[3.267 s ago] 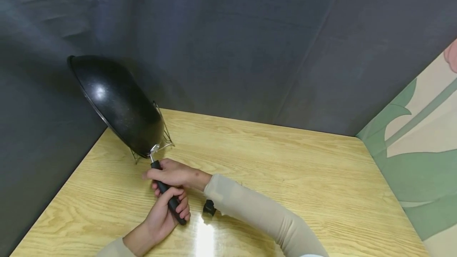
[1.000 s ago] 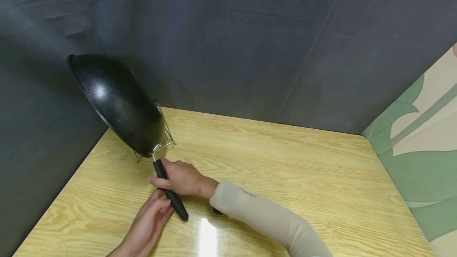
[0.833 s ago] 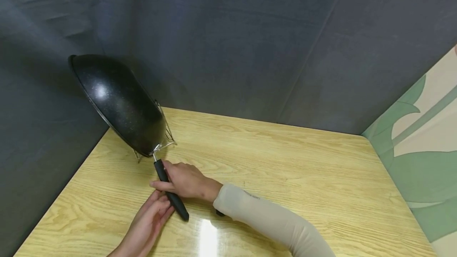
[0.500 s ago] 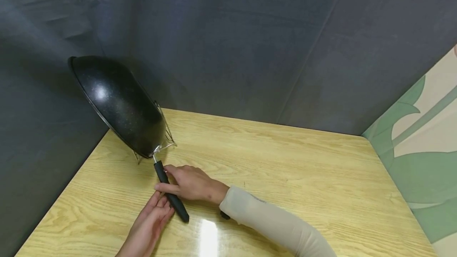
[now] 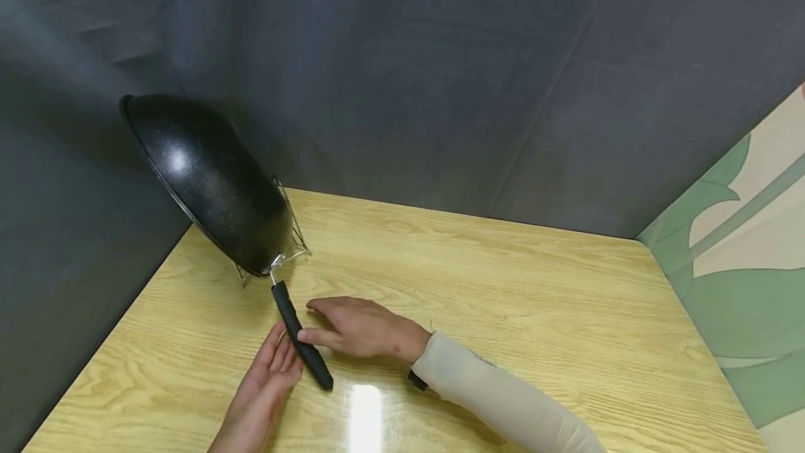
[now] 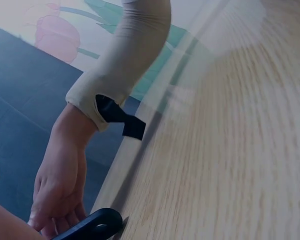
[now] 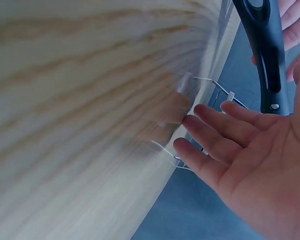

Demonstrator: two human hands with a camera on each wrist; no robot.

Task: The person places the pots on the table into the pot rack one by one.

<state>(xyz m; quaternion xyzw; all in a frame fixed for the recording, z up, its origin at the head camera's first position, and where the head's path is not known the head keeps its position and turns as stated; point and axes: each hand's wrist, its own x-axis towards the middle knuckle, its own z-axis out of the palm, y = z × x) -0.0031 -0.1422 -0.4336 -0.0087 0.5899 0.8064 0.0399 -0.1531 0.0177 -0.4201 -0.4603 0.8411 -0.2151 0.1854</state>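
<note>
A black wok sits tilted on a wire rack at the table's left back, its dark underside facing me. Its black handle slants down toward the front. Left of the handle, my left hand lies palm up with loosely extended fingers beside the grip. On the other side is my right hand, fingers extended and apart from the handle, thumb overlapping it in the head view. The right wrist view shows these spread fingers with nothing in them, below the wok handle.
The wood-grain table extends to the right. Dark grey cloth hangs behind and at the left. A flower-patterned cloth covers the right side. A black strap shows at my right sleeve.
Both hands first gripped the wok's handle; the left loosened, then the right opened its fingers and drew away to the right. The wok stays tilted on the rack, nearly unmoved.
</note>
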